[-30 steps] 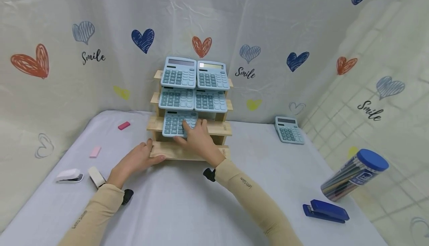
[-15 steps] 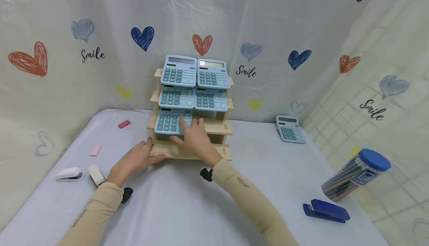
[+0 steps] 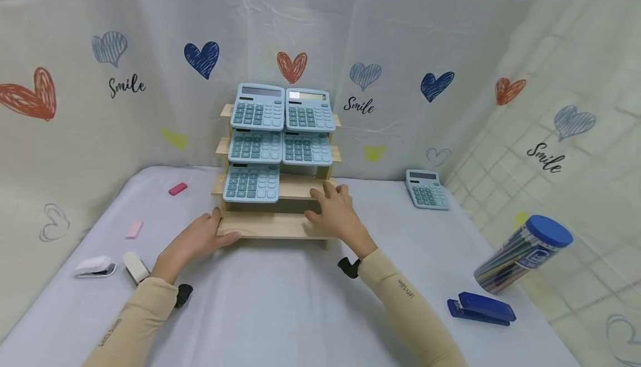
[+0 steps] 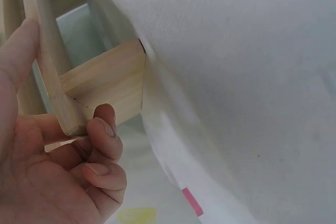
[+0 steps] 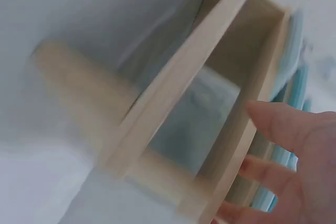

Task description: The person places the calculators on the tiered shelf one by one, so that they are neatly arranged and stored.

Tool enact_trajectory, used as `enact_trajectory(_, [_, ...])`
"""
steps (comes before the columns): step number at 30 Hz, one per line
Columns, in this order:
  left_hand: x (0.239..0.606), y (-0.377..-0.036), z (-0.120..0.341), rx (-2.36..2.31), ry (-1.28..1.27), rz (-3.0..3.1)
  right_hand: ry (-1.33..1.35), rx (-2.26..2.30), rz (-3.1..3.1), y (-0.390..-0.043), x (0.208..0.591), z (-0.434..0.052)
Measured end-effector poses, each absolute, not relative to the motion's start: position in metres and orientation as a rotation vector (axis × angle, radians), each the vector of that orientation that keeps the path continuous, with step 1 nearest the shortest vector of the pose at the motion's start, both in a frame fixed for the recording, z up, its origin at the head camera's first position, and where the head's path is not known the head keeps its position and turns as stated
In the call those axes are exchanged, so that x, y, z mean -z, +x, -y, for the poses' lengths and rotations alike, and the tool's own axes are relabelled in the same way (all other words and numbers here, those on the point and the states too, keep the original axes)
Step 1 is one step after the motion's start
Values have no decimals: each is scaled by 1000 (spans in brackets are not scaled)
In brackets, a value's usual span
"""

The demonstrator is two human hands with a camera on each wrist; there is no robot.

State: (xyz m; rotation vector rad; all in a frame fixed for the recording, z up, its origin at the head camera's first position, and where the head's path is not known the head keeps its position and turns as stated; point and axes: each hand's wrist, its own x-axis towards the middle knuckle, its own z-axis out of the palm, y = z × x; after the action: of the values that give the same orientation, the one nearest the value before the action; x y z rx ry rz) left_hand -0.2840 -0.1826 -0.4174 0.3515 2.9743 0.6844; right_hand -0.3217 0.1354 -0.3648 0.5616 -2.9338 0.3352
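A light wooden tiered rack [image 3: 272, 226] stands on the white-covered table against the backdrop. My left hand [image 3: 192, 241] grips the left end of its lowest board; the left wrist view shows the thumb on one face and fingers curled round the board's end [image 4: 73, 124]. My right hand [image 3: 339, 216] is at the rack's right side, fingers loosely spread at the edge of the second board from the bottom. On that board's left half lies a light blue calculator [image 3: 251, 183]. Two calculators fill the tier above, and another pair, including the left one [image 3: 257, 107], leans on the top tier.
Another calculator [image 3: 427, 190] lies at the back right. A tub of coloured pencils [image 3: 523, 254] and a blue stapler [image 3: 482, 308] are at the right. On the left are a dark pink eraser [image 3: 177, 189], a pale pink eraser [image 3: 134, 229] and a white stapler [image 3: 95, 267].
My right hand slid the calculator left along its board, let it go, and moved to the rack's right end. My left hand has kept its grip on the lowest board.
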Motion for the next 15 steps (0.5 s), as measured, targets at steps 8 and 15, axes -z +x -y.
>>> enact_trajectory(8, [417,-285,180,-715,373,-2972,344,-476,3041,-355,368,-219])
enact_trajectory(15, [417,-285,181,-699,352,-2968,258,-190,3059,-397,386,-298])
